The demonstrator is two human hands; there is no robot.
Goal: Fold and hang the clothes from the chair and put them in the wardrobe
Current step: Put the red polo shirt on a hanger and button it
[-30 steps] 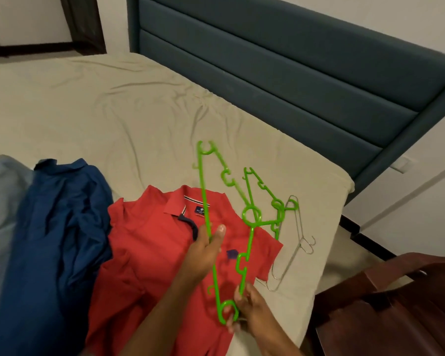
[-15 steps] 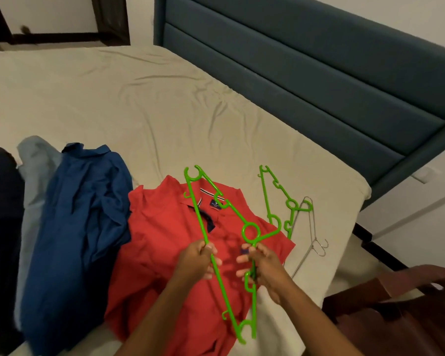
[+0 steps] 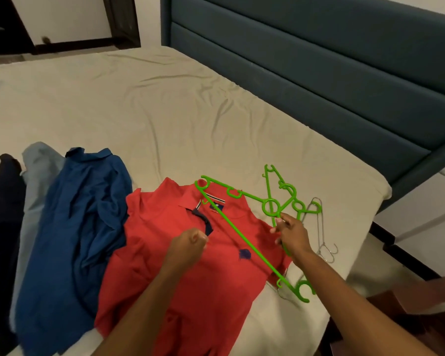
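Head view. Left hand point(image 3: 188, 246) hovers over the red polo shirt point(image 3: 190, 265), fingers curled into a fist, nothing visible in it; forearm enters from the bottom edge. Right hand point(image 3: 290, 233) reaches in from lower right, fingers curled round one arm of a green plastic hanger point(image 3: 242, 236) just below its ring. That hanger lies tilted across the shirt's collar and right shoulder, its long straight bar running from the collar down to the shirt's right edge.

Red polo lies flat, front up, at the near edge of the bed point(image 3: 165, 111). Neck label is striped with a dark patch; writing too small to read. A small dark emblem sits on the chest.

A second green hanger point(image 3: 284, 187) lies on the sheet just beyond the held one; wire hangers point(image 3: 321, 235) beside it. Blue shirt point(image 3: 77, 214), pale blue garment point(image 3: 37, 170) and a dark garment point(image 3: 3, 214) lie left of the polo. Teal headboard point(image 3: 319, 73) behind.
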